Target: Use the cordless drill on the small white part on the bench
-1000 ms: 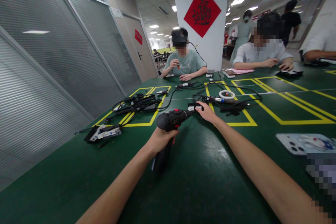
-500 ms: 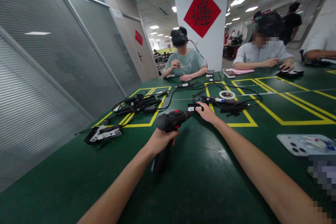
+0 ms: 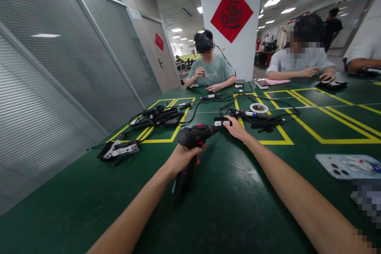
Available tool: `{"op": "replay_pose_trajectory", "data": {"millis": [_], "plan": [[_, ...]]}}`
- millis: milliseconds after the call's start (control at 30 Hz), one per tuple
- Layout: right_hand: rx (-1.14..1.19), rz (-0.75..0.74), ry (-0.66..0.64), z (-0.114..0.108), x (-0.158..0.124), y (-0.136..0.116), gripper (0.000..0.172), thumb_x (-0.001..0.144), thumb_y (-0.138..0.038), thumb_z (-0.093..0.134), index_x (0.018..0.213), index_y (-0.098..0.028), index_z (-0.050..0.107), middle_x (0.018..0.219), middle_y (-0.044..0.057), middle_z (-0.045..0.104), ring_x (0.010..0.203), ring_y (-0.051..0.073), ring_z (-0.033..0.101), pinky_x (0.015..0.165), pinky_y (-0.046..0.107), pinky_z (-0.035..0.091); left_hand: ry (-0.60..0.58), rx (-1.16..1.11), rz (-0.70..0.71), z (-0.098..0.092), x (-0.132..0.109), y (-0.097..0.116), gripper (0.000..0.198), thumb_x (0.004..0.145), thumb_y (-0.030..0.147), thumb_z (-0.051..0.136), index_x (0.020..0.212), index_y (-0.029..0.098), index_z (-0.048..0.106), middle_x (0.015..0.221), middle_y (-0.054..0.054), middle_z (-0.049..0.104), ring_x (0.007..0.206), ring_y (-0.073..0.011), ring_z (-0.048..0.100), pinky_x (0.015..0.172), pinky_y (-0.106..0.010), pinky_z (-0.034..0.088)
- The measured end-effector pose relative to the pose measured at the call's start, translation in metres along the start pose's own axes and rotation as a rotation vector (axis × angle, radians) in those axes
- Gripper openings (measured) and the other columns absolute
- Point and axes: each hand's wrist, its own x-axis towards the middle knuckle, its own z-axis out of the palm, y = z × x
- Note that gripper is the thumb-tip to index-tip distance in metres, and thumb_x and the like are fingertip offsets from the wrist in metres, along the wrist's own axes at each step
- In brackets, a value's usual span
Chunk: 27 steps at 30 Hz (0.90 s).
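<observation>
My left hand point(image 3: 186, 158) is wrapped round the grip of a black cordless drill point(image 3: 196, 135) with red buttons. The drill lies level above the green table, its chuck pointing away and to the right. At the chuck's tip is a small black block with a white label point(image 3: 222, 122), which my right hand point(image 3: 236, 127) grips from the right side. Whether the bit touches the block, I cannot tell. Beyond my right hand lie a white ring point(image 3: 258, 108) and a bundle of black cables and tools point(image 3: 253, 115).
To the left are tangled black cables point(image 3: 157, 118) and an open black pouch with white pieces point(image 3: 119, 150). A patterned phone point(image 3: 351, 166) lies at the right. Yellow tape point(image 3: 282, 133) marks the green table point(image 3: 232, 198). Two people point(image 3: 212, 67) point(image 3: 300, 63) sit across it.
The view has shifted slightly, so the scene sits a little further right. Both hands keep their hold on the drill and the block. The fingers round the drill's grip look slightly different.
</observation>
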Motion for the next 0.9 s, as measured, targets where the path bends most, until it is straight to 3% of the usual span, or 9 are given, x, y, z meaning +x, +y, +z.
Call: {"op": "replay_pose_trajectory", "data": {"millis": [233, 367, 767, 900], "plan": [[0.007, 0.017, -0.005, -0.0002, 0.0, -0.0018, 0.042, 0.081, -0.034, 0.048, 0.12, -0.02, 0.05, 0.121, 0.007, 0.052, 0.109, 0.018, 0.05, 0.097, 0.032, 0.035, 0.038, 0.099, 0.024, 0.0007, 0.0025, -0.0054, 0.029, 0.069, 0.029, 0.059, 0.093, 0.013, 0.058, 0.077, -0.005, 0.064, 0.047, -0.0105, 0.053, 0.05, -0.025, 0.043], [0.01, 0.013, -0.005, 0.0003, 0.0006, -0.001, 0.042, 0.081, -0.035, 0.048, 0.121, -0.02, 0.05, 0.121, 0.007, 0.052, 0.11, 0.018, 0.05, 0.097, 0.032, 0.035, 0.034, 0.1, 0.025, -0.0002, 0.0034, -0.008, 0.027, 0.069, 0.029, 0.058, 0.092, 0.014, 0.058, 0.065, -0.002, 0.06, 0.047, -0.0116, 0.053, 0.049, -0.024, 0.041], [-0.008, -0.005, -0.004, -0.0004, -0.0004, -0.0003, 0.043, 0.081, -0.038, 0.047, 0.121, -0.021, 0.049, 0.119, 0.007, 0.052, 0.108, 0.018, 0.05, 0.096, 0.031, 0.036, 0.009, 0.118, 0.041, -0.0004, 0.0031, -0.0062, 0.024, 0.071, 0.029, 0.057, 0.092, 0.015, 0.055, 0.072, -0.002, 0.059, 0.049, -0.0112, 0.053, 0.049, -0.024, 0.042], [-0.01, -0.016, -0.003, 0.0006, 0.0003, 0.0013, 0.043, 0.081, -0.038, 0.047, 0.121, -0.021, 0.049, 0.119, 0.008, 0.053, 0.107, 0.018, 0.05, 0.096, 0.031, 0.036, 0.016, 0.117, 0.045, -0.0012, 0.0038, -0.0081, 0.022, 0.072, 0.028, 0.057, 0.09, 0.014, 0.055, 0.06, 0.001, 0.055, 0.047, -0.0117, 0.053, 0.048, -0.024, 0.042]]}}
